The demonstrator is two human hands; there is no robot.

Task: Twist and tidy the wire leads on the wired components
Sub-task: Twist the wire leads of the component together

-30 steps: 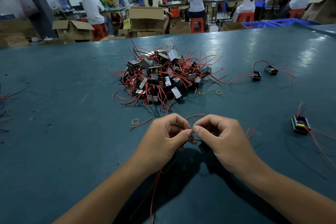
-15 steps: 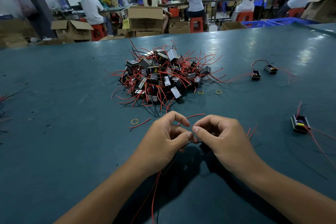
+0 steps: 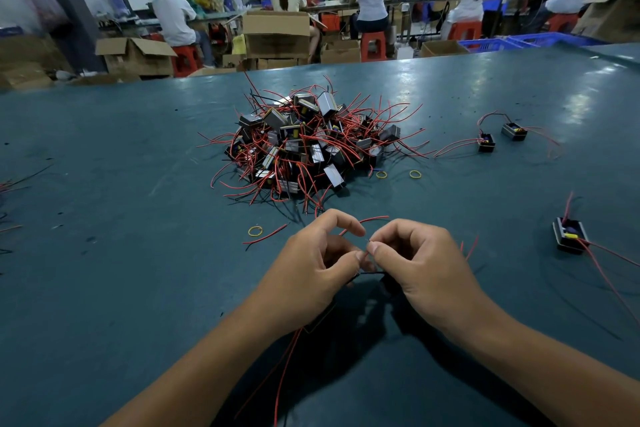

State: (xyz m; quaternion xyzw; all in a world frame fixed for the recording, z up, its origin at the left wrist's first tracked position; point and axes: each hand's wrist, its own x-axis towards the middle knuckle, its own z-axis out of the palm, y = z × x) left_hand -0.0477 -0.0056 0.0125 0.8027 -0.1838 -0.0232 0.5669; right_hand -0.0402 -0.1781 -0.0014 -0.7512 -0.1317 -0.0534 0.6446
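Almost no change against the two earlier pictures: same place for both hands near the front edge of the table (image 3: 104,184), only a small re-gripping of the fingertips on the wire. Head view, the only one. Left hand (image 3: 308,274) with fingers curled, thumb and forefinger pinching a thin lead close to the pinch of the other hand. Right hand (image 3: 426,263) also curled, thumb and forefinger closed on the same lead end (image 3: 367,242), the two pinches nearly touching. Below and between the palms, a dark component (image 3: 388,279), mostly hidden, so not clear how it is supported. Long red leads (image 3: 287,354) hanging from under the left palm toward the viewer. Further back, well apart from the hands, a big pile of wired components (image 3: 308,146) with red wires tangled in all directions; on the right, three single components (image 3: 568,234) lying apart; some yellow rubber bands (image 3: 255,230) near the pile. Probably in the middle of the twisting step on one lead. Possible trouble: too hard or too many turns, then broken strands at the bare tip; a slipping pinch, then an untwisted, frayed end; a pull on the lead against the hanging component, then strain at the joint; the loose long leads catching on others.
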